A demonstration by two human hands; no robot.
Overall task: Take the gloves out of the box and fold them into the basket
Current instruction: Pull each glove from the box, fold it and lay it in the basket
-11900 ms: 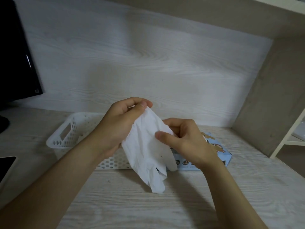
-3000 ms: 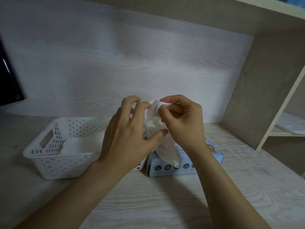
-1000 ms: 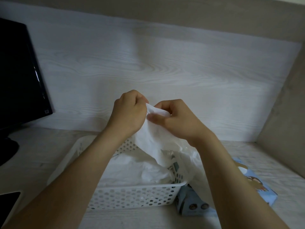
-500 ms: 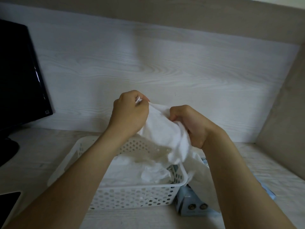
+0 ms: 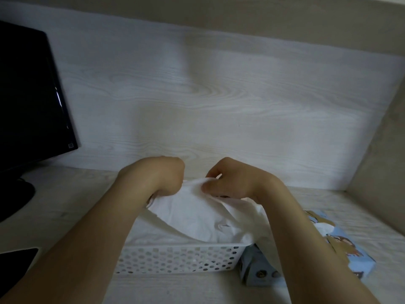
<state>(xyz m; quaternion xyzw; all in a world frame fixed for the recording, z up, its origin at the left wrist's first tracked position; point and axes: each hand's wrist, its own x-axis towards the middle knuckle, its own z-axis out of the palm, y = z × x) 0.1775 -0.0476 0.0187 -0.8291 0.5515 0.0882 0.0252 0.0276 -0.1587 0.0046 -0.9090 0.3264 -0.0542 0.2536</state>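
Left hand (image 5: 162, 176) and right hand (image 5: 237, 182), each grip curled tight on its edge, hold a thin white plastic glove (image 5: 197, 216) over a white perforated plastic basket (image 5: 175, 257) on the table (image 5: 65, 205).

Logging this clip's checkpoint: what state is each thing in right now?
left hand: gripping the glove's left edge.
right hand: pinching the glove's top edge.
glove: spread between both hands, over the basket.
basket: upright on the desk.
box: lying beside the basket, something white showing at its opening.
monitor: screen dark.
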